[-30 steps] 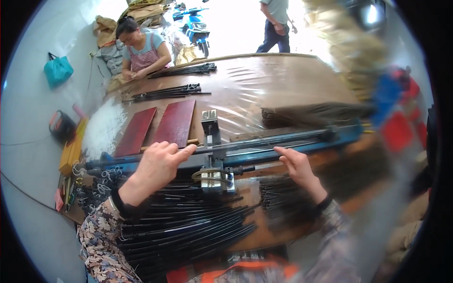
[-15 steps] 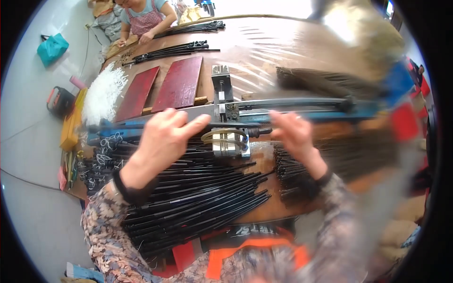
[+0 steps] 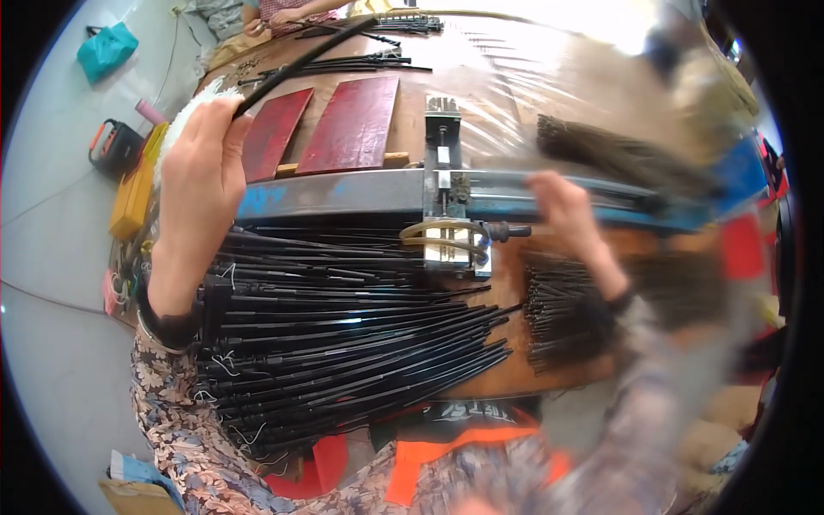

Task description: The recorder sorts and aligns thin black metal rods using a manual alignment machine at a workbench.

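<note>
My left hand [image 3: 199,167] is raised at the left, its fingers closed round the lower end of a black rod [image 3: 305,64]. The rod slants up and away to the right, over two dark red boards [image 3: 352,124]. My right hand [image 3: 562,206] hovers above the right part of a long metal rail [image 3: 343,190]; its curled fingers are blurred, so a grip cannot be made out. Between my hands stands a small clamp device [image 3: 443,154] with a yellowish hose loop [image 3: 433,230] and a black knob [image 3: 512,231] on its right side.
Many black rods [image 3: 343,343] lie in a wide pile near me. Bundles of thin brownish rods lie right of the clamp, one nearer [image 3: 558,318] and one farther [image 3: 609,150]. White strands [image 3: 202,103] heap at the left. Across the table a person [image 3: 296,10] works beside more black rods.
My left hand has moved left and up from beside the clamp, lifting the black rod off the rail area. My right hand has shifted slightly right and up. The view has tilted down.
</note>
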Tool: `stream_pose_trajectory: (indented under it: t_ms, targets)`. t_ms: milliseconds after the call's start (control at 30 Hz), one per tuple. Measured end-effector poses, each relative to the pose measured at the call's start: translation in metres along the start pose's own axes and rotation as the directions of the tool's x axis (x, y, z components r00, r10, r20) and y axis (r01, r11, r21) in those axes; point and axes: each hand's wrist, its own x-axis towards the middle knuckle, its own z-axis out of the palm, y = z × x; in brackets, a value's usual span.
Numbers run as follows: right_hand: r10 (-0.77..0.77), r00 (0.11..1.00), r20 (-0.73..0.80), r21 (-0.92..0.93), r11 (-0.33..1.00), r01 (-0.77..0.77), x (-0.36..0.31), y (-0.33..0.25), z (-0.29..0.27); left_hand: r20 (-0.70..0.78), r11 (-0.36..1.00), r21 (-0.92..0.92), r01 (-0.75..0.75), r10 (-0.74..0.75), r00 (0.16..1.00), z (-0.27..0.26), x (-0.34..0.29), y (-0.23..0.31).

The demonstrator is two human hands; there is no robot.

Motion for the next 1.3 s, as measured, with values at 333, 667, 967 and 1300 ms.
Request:
stream_pose_trajectory:
  t_ms: [333, 667, 967, 1300]
  targets:
    - [-0.418, 0.9, 0.121, 0.133, 0.906, 0.402, 0.107, -0.066, 0.077, 0.161, 0.977, 0.002, 0.213, -0.21, 0.964, -0.028, -0.076, -0.031]
    - [-0.597, 0.797, 0.093, -0.35, 0.729, 0.587, 0.107, -0.063, 0.081, 0.178, 0.964, -0.076, 0.254, -0.237, 0.955, 0.009, -0.068, -0.033]
    - [-0.251, 0.967, -0.034, -0.798, 0.59, 0.125, -0.03, 0.1, -0.137, 0.356, 0.964, -0.265, -0.005, 0.102, 0.929, 0.135, -0.047, 0.003]
    - [-0.413, 0.901, -0.128, -0.679, 0.699, 0.224, -0.025, 0.141, -0.104, 0.253, 0.958, -0.251, -0.142, 0.206, 0.945, 0.189, -0.041, 0.029]
